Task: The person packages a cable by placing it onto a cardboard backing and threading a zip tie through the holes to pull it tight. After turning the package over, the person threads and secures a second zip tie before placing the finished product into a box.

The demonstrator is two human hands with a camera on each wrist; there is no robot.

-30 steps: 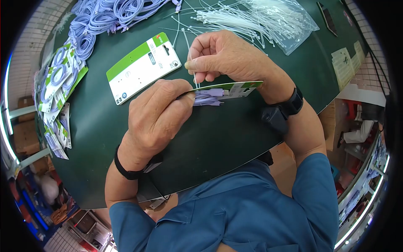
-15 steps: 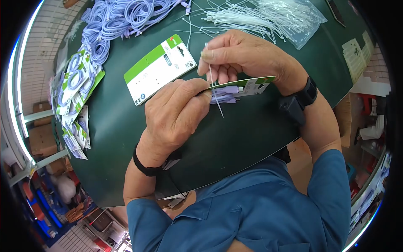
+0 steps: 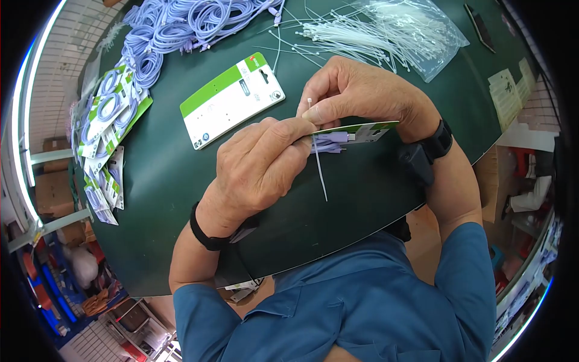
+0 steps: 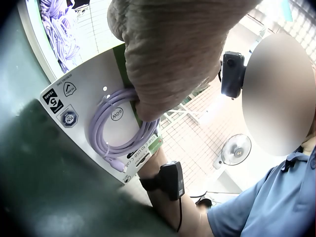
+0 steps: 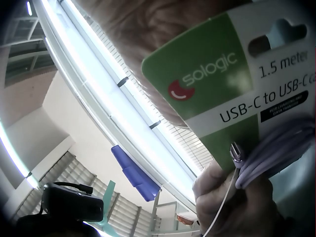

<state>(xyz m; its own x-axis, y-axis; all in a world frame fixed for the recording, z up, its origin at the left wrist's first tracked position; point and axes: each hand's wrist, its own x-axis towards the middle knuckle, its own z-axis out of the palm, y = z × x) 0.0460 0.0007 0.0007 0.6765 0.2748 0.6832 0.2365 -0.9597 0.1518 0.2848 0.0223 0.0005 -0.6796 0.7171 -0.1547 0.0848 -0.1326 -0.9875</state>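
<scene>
My left hand [image 3: 259, 160] grips a printed cardboard card [image 4: 79, 91] with a coiled lilac USB-C cable [image 4: 101, 123] lying against its face. The card stands tilted above the table, its printed front toward my body. Behind it, my right hand [image 3: 368, 93] pinches a white cable tie [image 3: 321, 175] near its head. The tie's thin tail hangs out in front of the card, past the cable. In the right wrist view the tail shows as a thin white line beside the cable's plug [image 5: 236, 154]. Left fingertips press the coil onto the card.
Another green-and-white card [image 3: 232, 102] lies flat behind my left hand. Loose lilac cables [image 3: 181, 27] are heaped at the back left, with carded cables [image 3: 108, 120] piled below. White cable ties [image 3: 356, 36] spill from a clear bag [image 3: 437, 45]. A dark phone-like slab [image 3: 479, 27] lies far right.
The tie's tail has come through to the front of the card and now hangs much longer there. My right hand has moved down close to the card's top edge. The left keeps its grip.
</scene>
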